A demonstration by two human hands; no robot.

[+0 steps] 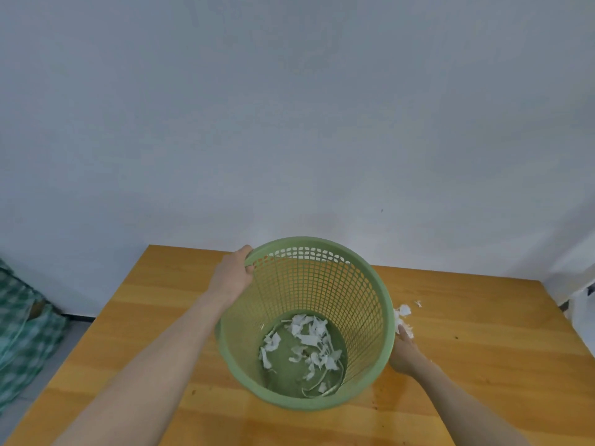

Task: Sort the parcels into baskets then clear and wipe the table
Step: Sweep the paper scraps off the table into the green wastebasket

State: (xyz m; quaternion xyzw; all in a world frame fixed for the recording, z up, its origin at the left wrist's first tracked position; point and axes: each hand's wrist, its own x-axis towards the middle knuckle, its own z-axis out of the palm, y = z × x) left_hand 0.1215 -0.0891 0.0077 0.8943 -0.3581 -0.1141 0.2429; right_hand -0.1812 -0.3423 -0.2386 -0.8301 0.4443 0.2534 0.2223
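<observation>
The head view looks down on a wooden counter [483,349] with an orange-yellow grain. It runs from the lower edge of the picture back to a plain pale grey-blue wall [289,107] that fills the upper half. A few small dark specks [456,337] mark the wood on the right side.

Over the middle of the counter is a green mesh basket [363,294], tilted so that its mouth faces the camera; whether its base touches the wood cannot be told. Torn white paper scraps [304,342] lie scattered on its floor.

The left hand [233,275] holds the basket at the far left of the rim, with the fingers curled over the edge and the bare forearm stretched across the wood. The right hand [404,349] lies low on the counter just beside the basket's right wall, partly hidden by the rim. The fingers that show are stretched out forward and touch a small heap of white scraps [405,312] on the wood. One tiny scrap [418,304] lies a little apart from the heap.

At the left edge, below counter level, hangs a green checked cloth [19,323] over a strip of grey floor [69,336]. At the far right edge is something white [582,317], too blurred to name.
</observation>
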